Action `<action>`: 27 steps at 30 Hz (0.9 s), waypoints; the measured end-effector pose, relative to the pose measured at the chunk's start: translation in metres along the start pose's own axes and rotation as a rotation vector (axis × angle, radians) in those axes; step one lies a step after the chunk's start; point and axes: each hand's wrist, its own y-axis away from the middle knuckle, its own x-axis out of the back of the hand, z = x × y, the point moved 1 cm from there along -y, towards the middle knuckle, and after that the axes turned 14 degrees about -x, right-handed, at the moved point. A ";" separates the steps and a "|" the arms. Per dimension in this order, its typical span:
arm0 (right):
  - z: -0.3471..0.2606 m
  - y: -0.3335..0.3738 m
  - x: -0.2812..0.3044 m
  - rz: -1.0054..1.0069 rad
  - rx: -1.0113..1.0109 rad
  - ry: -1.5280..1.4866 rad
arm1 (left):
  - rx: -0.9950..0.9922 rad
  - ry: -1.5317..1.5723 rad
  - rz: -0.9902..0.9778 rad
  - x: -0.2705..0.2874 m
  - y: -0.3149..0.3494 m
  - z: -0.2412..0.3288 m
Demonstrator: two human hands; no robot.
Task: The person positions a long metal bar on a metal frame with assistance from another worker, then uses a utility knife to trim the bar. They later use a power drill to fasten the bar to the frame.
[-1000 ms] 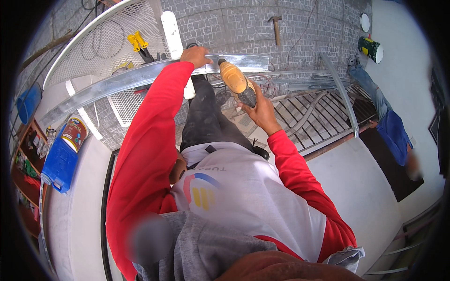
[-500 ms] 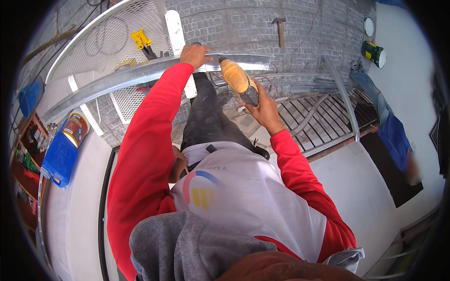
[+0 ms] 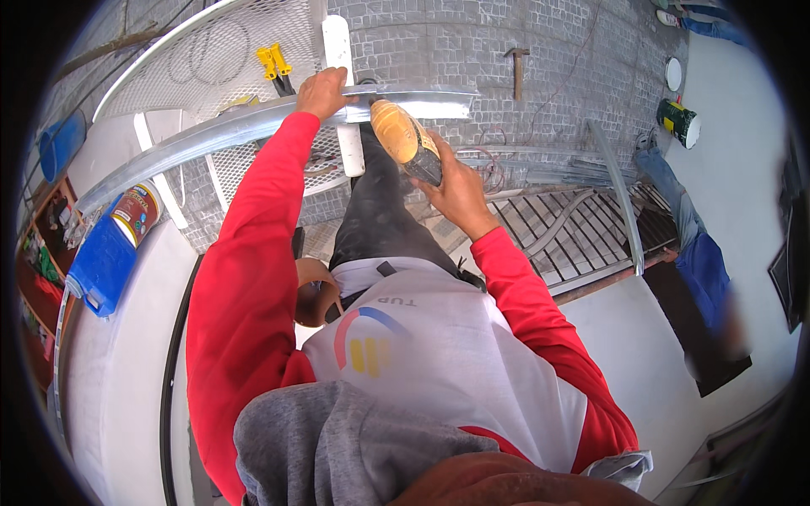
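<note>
A long silvery metal channel [image 3: 228,135] lies across a white mesh bench [image 3: 202,80], its cut end reaching past the bench's right side. My left hand [image 3: 323,91] is closed over the channel, beside the white bar [image 3: 337,46]. In my right hand [image 3: 458,190] is a yellow and black power drill [image 3: 398,135], gripped by its body. The drill's dark nose meets the channel just right of my left hand; the exact contact spot is too small to make out. Yellow-handled snips [image 3: 274,67] rest on the mesh beyond my left hand.
A hammer [image 3: 517,74] lies on the paved floor ahead. Right of me are a metal grille [image 3: 565,236], more metal strips [image 3: 620,194] and a crouching person in blue [image 3: 702,270]. A blue jug [image 3: 103,268] and a brown can [image 3: 137,212] stand at left.
The channel has shifted left across the bench, and my left hand has gone with it to the white bar's left side. The drill has also moved left. The whole view has turned slightly.
</note>
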 end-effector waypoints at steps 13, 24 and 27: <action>-0.018 -0.024 0.002 -0.023 0.024 -0.028 | 0.187 -0.025 -0.070 -0.005 0.005 -0.049; -0.013 -0.027 0.023 -0.055 -0.041 -0.013 | 0.277 -0.025 -0.142 -0.008 -0.005 -0.037; -0.016 -0.031 0.026 -0.073 0.028 -0.016 | 0.283 0.026 -0.122 -0.004 -0.007 -0.035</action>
